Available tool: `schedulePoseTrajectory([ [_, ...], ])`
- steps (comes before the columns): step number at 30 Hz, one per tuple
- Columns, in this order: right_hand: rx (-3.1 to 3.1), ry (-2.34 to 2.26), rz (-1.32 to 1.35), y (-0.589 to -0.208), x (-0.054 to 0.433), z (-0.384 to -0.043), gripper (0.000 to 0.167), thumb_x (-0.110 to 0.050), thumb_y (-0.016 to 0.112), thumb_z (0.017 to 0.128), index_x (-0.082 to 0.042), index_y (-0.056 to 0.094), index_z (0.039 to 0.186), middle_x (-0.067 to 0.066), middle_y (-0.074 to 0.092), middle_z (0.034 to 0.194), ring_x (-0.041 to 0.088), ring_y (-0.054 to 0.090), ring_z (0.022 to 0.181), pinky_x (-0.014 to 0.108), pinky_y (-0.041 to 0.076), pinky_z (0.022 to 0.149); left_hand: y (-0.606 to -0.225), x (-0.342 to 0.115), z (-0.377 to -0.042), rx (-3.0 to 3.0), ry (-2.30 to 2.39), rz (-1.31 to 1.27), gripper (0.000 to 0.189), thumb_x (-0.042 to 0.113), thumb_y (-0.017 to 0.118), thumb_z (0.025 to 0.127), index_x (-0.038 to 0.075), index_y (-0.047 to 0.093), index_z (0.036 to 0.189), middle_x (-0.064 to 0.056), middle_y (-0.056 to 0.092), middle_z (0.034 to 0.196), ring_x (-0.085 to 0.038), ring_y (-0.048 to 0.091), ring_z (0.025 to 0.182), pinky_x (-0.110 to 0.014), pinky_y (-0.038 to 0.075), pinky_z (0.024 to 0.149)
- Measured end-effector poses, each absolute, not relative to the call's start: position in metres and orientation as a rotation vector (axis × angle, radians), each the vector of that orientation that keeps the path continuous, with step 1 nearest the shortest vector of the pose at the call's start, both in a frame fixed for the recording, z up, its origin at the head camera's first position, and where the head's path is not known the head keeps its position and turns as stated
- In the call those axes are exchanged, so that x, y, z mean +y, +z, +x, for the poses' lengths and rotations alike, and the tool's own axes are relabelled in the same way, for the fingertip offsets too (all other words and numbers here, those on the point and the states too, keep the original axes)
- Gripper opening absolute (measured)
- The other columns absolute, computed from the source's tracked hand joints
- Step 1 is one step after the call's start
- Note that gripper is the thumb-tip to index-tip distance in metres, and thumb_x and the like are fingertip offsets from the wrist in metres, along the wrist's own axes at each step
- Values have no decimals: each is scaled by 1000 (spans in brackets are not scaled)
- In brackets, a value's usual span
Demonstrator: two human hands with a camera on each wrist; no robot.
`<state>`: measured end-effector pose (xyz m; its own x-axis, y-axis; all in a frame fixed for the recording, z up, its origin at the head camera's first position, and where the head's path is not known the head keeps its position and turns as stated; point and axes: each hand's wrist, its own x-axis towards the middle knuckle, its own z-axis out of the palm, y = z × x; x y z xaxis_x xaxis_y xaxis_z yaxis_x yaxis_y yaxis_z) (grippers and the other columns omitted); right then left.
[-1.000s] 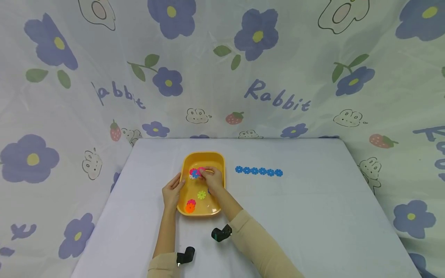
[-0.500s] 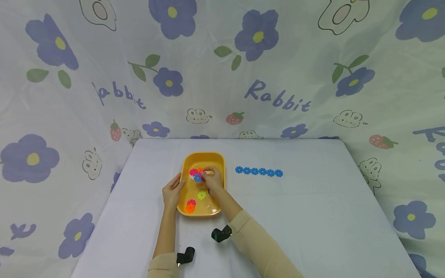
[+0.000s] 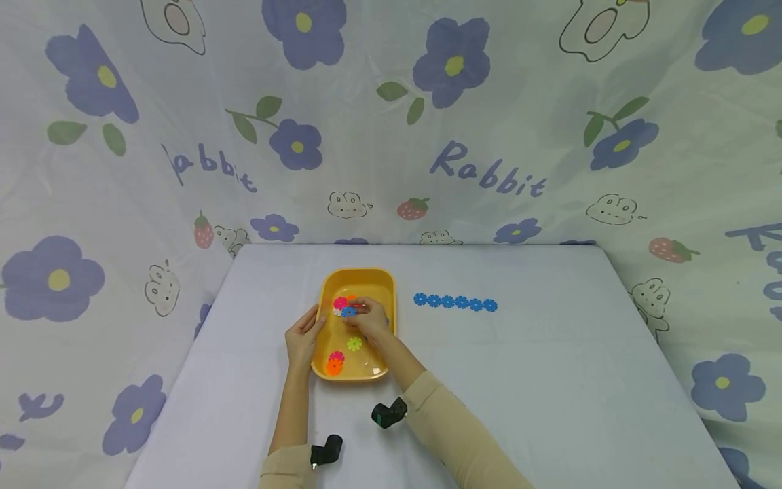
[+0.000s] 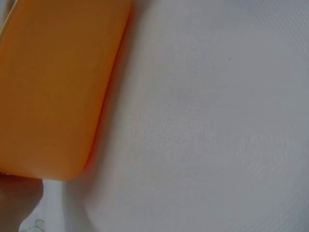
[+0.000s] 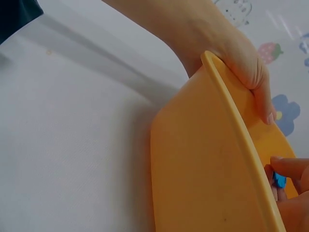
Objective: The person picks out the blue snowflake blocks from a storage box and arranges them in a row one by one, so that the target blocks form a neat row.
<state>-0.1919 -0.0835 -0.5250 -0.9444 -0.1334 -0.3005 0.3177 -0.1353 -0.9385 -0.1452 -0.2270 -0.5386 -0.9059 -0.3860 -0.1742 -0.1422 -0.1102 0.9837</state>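
Observation:
A yellow tray (image 3: 331, 334) stands on the table with several loose flower-shaped discs in it. My left hand (image 3: 302, 337) grips its left rim, thumb hooked over the edge to the inside. Over the tray's far half, my right hand (image 3: 374, 320) pinches a blue flower-shaped disc (image 3: 349, 312); in the right wrist view that blue disc (image 5: 279, 180) shows between thumb and fingers. Pink (image 3: 340, 303), white and orange discs lie just beyond it. A yellow-green disc (image 3: 354, 344) lies nearer, and an orange disc (image 3: 334, 367) overlaps a pink one at the near left.
A row of several joined blue discs (image 3: 455, 301) lies on the white tablecloth (image 3: 537, 380), right of the tray. Patterned curtains (image 3: 366, 136) rise behind the table and on both sides. A black wrist camera sits on each forearm.
The right hand has let go of a pink disc and now pinches a blue one, slightly nearer. An orange disc has come into view at the far end. The left hand stays put.

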Motion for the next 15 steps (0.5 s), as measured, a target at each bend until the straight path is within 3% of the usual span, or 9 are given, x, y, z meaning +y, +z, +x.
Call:
schedulePoseTrajectory([
  [7, 2013, -2022, 113, -528, -83, -192, 41, 5, 74, 76, 0, 66, 116, 13, 65, 108, 18, 59, 89, 26, 57, 74, -539, -227, -146, -1986, -2144, 594, 43, 9, 63, 90, 2, 54, 131, -16, 51, 135, -23, 49, 125, -13, 48, 87],
  [15, 2150, -1982, -60, -532, -83, -192, 47, -11, 81, 74, 2, 65, 116, 13, 67, 108, 18, 64, 88, 26, 57, 76, -539, -227, -146, -2003, -2121, 597, 42, 9, 62, 90, 2, 54, 132, -15, 51, 135, -23, 49, 125, -12, 48, 85],
])
